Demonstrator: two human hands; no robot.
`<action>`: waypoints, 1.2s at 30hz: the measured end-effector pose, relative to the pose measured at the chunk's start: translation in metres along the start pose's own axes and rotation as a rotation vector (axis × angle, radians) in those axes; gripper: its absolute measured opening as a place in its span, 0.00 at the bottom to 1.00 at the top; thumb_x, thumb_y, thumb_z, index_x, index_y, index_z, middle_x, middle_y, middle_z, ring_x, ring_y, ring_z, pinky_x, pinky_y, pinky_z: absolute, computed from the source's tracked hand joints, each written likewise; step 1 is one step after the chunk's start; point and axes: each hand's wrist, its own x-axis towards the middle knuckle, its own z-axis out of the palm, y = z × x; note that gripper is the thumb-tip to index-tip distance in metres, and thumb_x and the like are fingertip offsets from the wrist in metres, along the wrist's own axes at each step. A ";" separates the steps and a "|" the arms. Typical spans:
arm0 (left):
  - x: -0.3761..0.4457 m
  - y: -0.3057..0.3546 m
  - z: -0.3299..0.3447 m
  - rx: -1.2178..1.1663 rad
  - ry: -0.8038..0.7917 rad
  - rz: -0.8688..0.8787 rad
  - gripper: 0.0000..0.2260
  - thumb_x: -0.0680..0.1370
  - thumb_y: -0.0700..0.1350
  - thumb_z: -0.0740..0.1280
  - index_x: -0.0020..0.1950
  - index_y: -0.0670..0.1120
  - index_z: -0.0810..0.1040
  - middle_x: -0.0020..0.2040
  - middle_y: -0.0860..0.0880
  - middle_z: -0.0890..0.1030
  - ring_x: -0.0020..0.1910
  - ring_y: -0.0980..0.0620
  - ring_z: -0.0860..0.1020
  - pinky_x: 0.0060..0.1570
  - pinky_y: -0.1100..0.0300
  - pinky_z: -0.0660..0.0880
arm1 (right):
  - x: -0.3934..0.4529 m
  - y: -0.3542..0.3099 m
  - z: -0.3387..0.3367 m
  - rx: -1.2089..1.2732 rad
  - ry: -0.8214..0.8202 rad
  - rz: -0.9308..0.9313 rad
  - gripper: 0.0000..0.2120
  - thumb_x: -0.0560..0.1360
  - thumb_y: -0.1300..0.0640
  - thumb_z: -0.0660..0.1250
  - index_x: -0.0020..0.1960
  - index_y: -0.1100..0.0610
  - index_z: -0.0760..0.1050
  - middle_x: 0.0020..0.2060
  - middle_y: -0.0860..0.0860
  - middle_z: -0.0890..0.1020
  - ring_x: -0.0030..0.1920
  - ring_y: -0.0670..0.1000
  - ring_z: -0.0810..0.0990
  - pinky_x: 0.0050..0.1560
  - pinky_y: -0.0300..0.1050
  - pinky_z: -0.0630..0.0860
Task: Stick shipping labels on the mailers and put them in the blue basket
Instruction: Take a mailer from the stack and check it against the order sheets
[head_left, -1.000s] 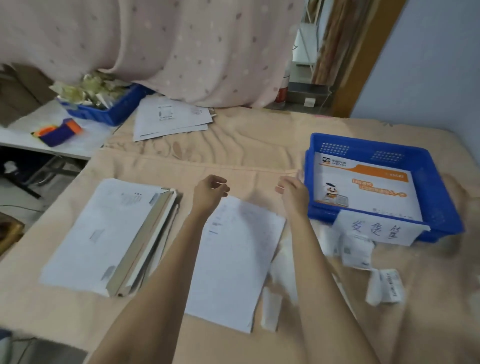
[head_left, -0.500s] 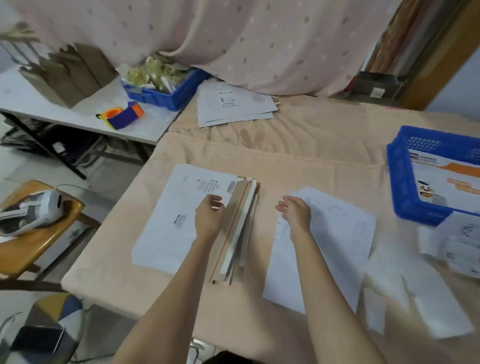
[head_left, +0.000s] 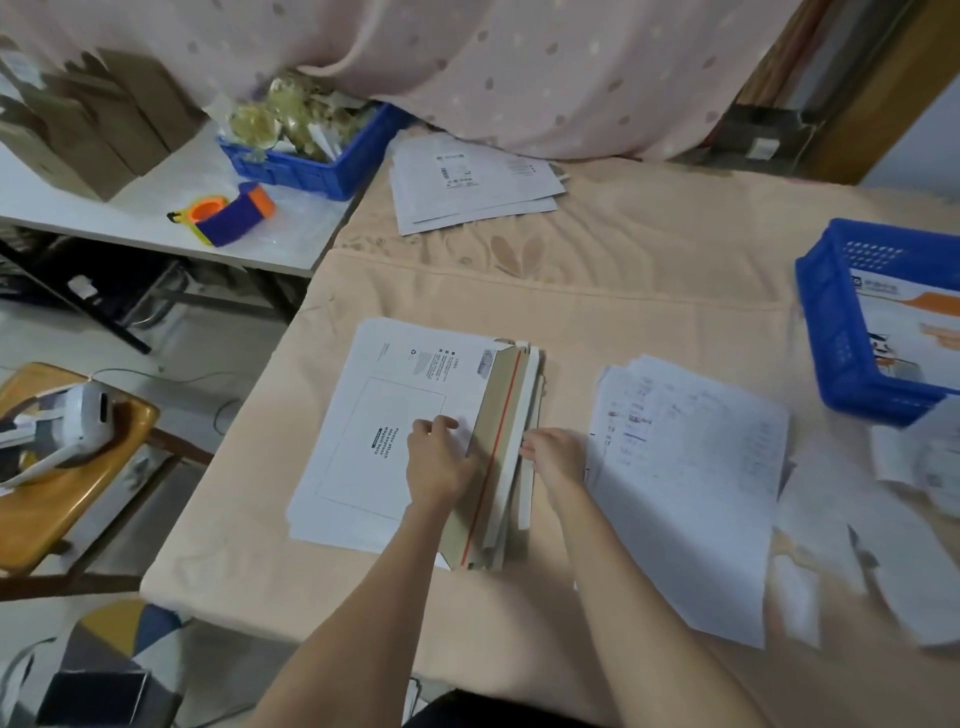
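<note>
Gripping the stack of mailers (head_left: 415, 431), the left hand (head_left: 438, 464) has its fingers curled over the top mailer's flap edge, while the right hand (head_left: 555, 456), which half a second ago hovered over the sheet of labels (head_left: 691, 499), now pinches the stack's right edge. A fresh mailer is likely being lifted. The blue basket (head_left: 831, 343) sits well to the stack's right.

The scene was lit softly and evenly by dim, diffuse indoor light, and only faint shadows were cast. No glare was seen. Wide-angle distortion bent the edges of the frame. Motion blur was strongest at the right, where loose paper slips (head_left: 930, 467) were smeared; print on the mailer stack (head_left: 395, 415) near the centre was rendered fairly sharp.
</note>
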 end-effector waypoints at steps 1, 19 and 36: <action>0.002 0.000 0.001 0.003 -0.002 0.000 0.20 0.74 0.48 0.68 0.64 0.46 0.71 0.63 0.45 0.69 0.60 0.46 0.71 0.51 0.51 0.75 | 0.001 0.000 0.001 -0.016 0.004 -0.008 0.04 0.73 0.62 0.66 0.45 0.56 0.78 0.39 0.50 0.82 0.48 0.53 0.83 0.48 0.44 0.76; 0.019 0.008 -0.003 0.088 0.191 0.030 0.21 0.70 0.43 0.71 0.62 0.45 0.72 0.62 0.44 0.69 0.62 0.44 0.68 0.57 0.56 0.69 | 0.007 -0.006 0.011 0.007 -0.308 0.056 0.16 0.77 0.54 0.62 0.64 0.54 0.73 0.63 0.52 0.77 0.63 0.54 0.75 0.68 0.53 0.68; 0.001 0.087 0.012 -0.034 0.098 0.409 0.26 0.69 0.50 0.68 0.66 0.49 0.70 0.73 0.50 0.66 0.68 0.49 0.69 0.63 0.53 0.70 | 0.012 -0.048 -0.049 0.114 0.048 -0.218 0.09 0.77 0.64 0.58 0.47 0.60 0.77 0.53 0.64 0.80 0.49 0.59 0.80 0.49 0.47 0.73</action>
